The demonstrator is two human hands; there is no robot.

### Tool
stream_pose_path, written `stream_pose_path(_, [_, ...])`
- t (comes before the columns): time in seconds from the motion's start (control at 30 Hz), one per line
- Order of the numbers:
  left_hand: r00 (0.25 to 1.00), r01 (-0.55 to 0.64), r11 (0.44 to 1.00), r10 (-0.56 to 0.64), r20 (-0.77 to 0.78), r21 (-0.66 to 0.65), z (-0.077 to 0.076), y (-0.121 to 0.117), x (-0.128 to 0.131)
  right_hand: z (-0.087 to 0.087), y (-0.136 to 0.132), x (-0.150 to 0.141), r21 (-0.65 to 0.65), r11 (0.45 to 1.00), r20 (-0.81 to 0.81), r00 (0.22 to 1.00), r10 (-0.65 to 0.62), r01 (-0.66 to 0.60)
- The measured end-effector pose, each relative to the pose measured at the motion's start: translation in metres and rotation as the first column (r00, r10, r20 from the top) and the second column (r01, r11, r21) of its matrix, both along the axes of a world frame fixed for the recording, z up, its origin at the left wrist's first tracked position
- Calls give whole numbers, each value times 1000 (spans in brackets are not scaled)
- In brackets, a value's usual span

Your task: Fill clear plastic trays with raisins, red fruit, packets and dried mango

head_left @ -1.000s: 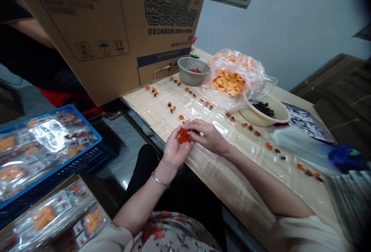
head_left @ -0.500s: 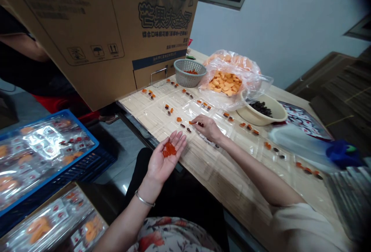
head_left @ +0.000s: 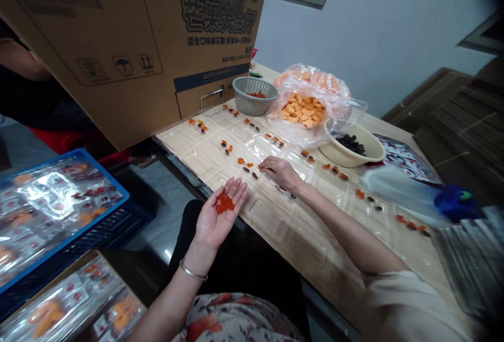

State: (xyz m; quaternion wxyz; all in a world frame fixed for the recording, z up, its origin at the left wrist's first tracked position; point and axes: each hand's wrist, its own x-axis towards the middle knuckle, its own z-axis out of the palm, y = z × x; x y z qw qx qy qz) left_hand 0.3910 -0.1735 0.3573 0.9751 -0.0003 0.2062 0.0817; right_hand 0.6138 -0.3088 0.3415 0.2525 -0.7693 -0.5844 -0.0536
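Note:
My left hand (head_left: 220, 210) is palm up and cupped, with a small heap of orange-red gummy candies (head_left: 225, 203) lying in it. My right hand (head_left: 280, 171) reaches over the clear plastic trays (head_left: 258, 203) on the table, fingertips pinched together and pointing down. What sits between those fingertips, if anything, is hidden. Just left of them lie two orange pieces (head_left: 245, 163) and two dark brown pieces (head_left: 250, 172) in a tray. Similar small groups of orange and dark candies (head_left: 226, 147) are spread over the other trays.
Behind the trays stand a grey basket (head_left: 254, 107), a plastic bag of orange pieces (head_left: 305, 108) and a cream bowl (head_left: 346, 158) with dark candies. A large carton (head_left: 129, 95) rises at left. A blue crate (head_left: 126, 195) of packed trays is beside me; another person's arm (head_left: 23, 61) shows behind.
An orange piece at my right fingertips now lies in the tray, and the fingers have drawn slightly right of it. My left hand stays cupped under its candies. The view has shifted a little.

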Motion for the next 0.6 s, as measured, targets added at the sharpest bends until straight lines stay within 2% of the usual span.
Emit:
stream_pose_path(0.07, [1000,-3,1000,3,7,-1,2,-2,3,5,-4,-7,-22,1000,-35,999,11,-12])
stream_pose_path(0.13, [1000,1,1000,-2,30,12,5,-5,6,15,-5,-19,42,999,-93,996,7,-3])
stream_pose_path(0.23, [997,25,998,-29,73,51,10,-11,14,39,-6,-47,156,988,-220,974,51,-17])
stream_pose_path(0.37, [992,69,994,-77,101,83,20,-22,23,68,-11,-90,149,968,-300,924,237,-200])
stream_pose_path(0.47, [989,86,993,-95,115,80,29,-34,25,71,-19,-113,156,967,-239,942,237,-203])
stream_pose_path(0.53, [988,104,992,-111,105,65,33,-43,24,67,-27,-121,179,975,-214,962,168,-130])
stream_pose_path(0.6, [986,137,990,-140,93,44,34,-52,21,64,-36,-126,194,980,-260,960,104,-53])
